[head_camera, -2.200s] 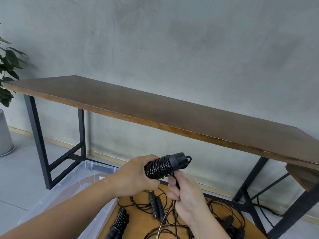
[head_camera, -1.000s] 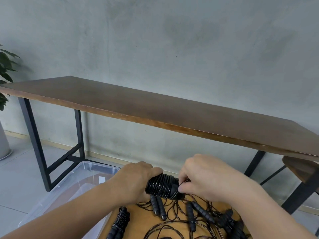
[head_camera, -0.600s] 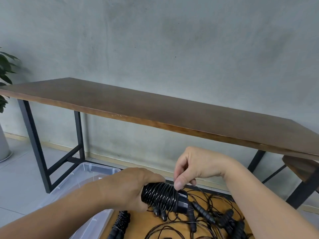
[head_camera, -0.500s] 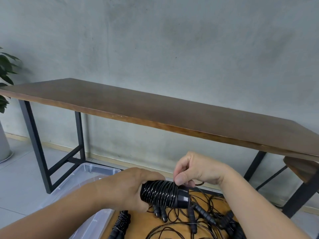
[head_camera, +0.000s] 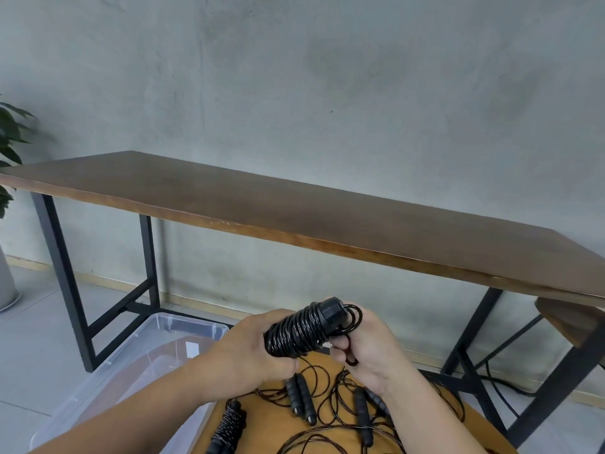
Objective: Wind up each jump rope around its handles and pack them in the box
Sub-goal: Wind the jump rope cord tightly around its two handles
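Observation:
A black jump rope (head_camera: 299, 332), coiled tightly around its handles, is held up above the small wooden table (head_camera: 271, 421). My left hand (head_camera: 252, 348) grips the lower end of the bundle. My right hand (head_camera: 363, 348) holds the last loop of cord beside the handle caps. Below lie several loose black ropes (head_camera: 330, 404) with their handles in a tangle, and one wound rope (head_camera: 229, 427) lies at the table's left edge. A clear plastic box (head_camera: 137, 352) stands on the floor to the left.
A long dark wooden table (head_camera: 294, 211) on black metal legs stands against the grey wall behind. A potted plant (head_camera: 8, 152) is at the far left. A wooden stool (head_camera: 569, 319) shows at the right edge.
My hands have raised and tilted the wound bundle. My right hand came from above the cap to below and right of it, with the end loop in its fingers.

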Demonstrator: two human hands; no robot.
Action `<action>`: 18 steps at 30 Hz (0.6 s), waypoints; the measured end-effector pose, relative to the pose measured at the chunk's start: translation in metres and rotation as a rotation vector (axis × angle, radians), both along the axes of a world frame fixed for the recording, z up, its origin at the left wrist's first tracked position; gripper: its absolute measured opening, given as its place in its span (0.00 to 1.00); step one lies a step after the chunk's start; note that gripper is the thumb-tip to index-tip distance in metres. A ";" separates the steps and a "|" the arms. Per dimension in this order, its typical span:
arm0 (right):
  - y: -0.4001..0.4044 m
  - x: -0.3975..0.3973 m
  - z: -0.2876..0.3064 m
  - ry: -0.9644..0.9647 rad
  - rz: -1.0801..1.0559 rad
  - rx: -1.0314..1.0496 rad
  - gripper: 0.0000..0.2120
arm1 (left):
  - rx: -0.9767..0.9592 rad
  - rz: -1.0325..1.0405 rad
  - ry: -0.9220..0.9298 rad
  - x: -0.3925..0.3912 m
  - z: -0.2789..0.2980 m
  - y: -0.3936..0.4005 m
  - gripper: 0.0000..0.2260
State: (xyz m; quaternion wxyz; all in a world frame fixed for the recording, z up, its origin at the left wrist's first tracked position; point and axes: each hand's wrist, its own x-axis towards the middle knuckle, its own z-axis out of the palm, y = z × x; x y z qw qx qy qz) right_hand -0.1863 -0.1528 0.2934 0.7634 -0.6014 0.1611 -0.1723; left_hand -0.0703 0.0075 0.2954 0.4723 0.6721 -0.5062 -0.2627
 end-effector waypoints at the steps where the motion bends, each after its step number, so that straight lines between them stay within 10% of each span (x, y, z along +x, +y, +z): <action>1: 0.003 -0.001 -0.001 0.001 -0.060 -0.010 0.19 | -0.001 0.013 0.012 0.000 -0.002 -0.002 0.18; 18: 0.011 -0.019 -0.005 0.154 -0.065 -0.339 0.09 | 0.052 0.220 0.089 -0.008 -0.024 -0.017 0.13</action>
